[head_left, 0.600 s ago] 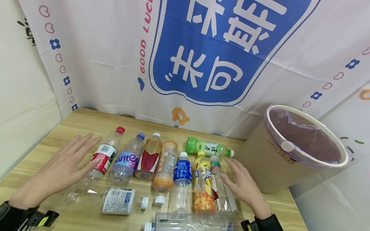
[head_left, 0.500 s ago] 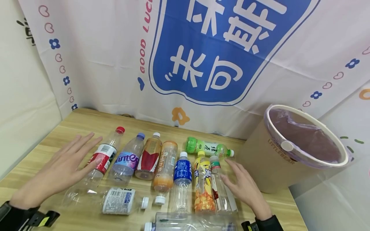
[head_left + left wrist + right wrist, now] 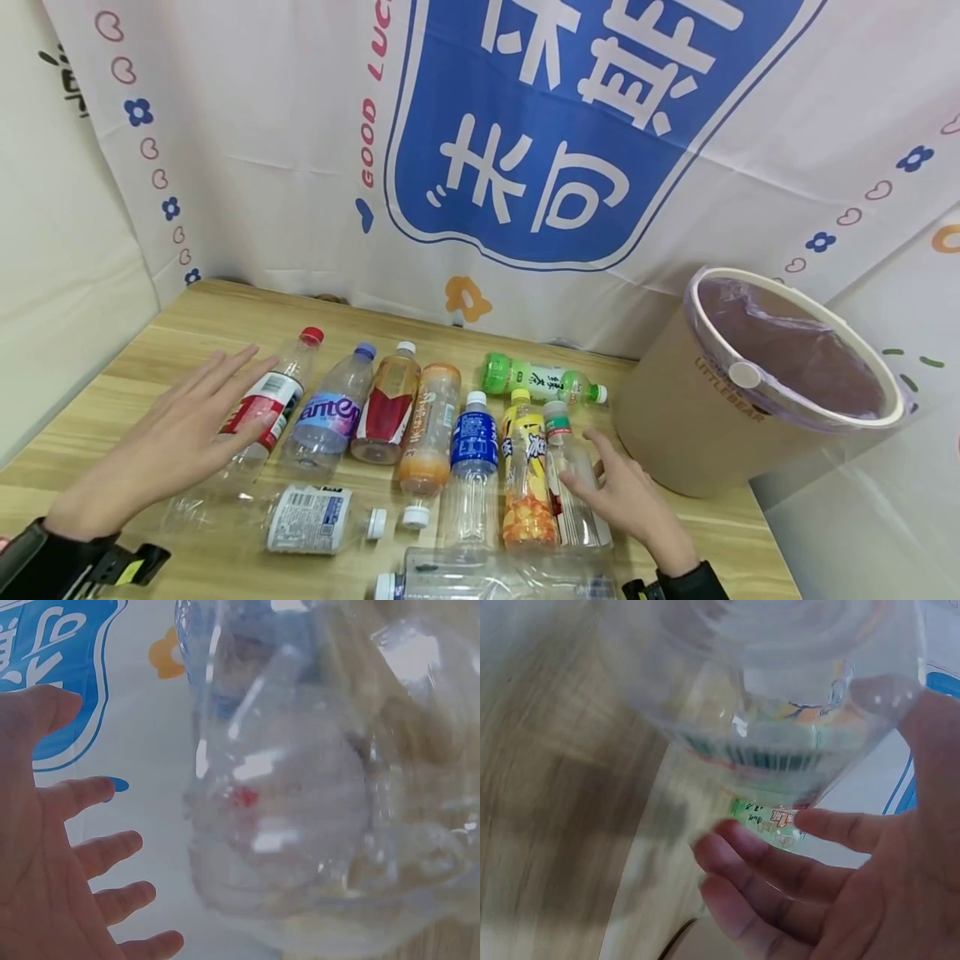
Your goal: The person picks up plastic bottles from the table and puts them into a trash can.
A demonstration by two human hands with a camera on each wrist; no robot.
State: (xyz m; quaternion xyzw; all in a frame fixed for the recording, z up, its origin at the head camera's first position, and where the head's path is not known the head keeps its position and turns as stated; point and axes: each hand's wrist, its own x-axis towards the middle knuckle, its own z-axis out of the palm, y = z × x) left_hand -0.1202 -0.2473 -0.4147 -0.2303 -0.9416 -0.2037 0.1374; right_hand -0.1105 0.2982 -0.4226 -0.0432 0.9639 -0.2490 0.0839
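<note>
My left hand (image 3: 176,433) has its fingers spread over the clear red-capped bottle (image 3: 273,400), covering part of its red label. A clear bottle with a white label (image 3: 307,518) lies beside the left wrist. At the right, my right hand (image 3: 626,500) is at the clear bottle with a green-and-red neck band (image 3: 573,483). Its thumb reaches over that bottle's side, while the other fingers are loosely bent beyond it in the right wrist view; no firm grip shows. The yellow-capped bottle (image 3: 527,475) and green bottle (image 3: 540,379) lie close by.
A beige bin (image 3: 690,417) with a purple liner stands at the table's right. Between the hands lie a blue-capped bottle (image 3: 326,417), a red-labelled bottle (image 3: 386,408), an orange-tinted bottle (image 3: 429,433) and a blue-labelled bottle (image 3: 474,467). A large clear bottle (image 3: 502,575) lies in front.
My left hand has shifted slightly right over the red-capped bottle. My right hand has moved left onto the banded bottle's side, its fingers more bent. The bottles stay put.
</note>
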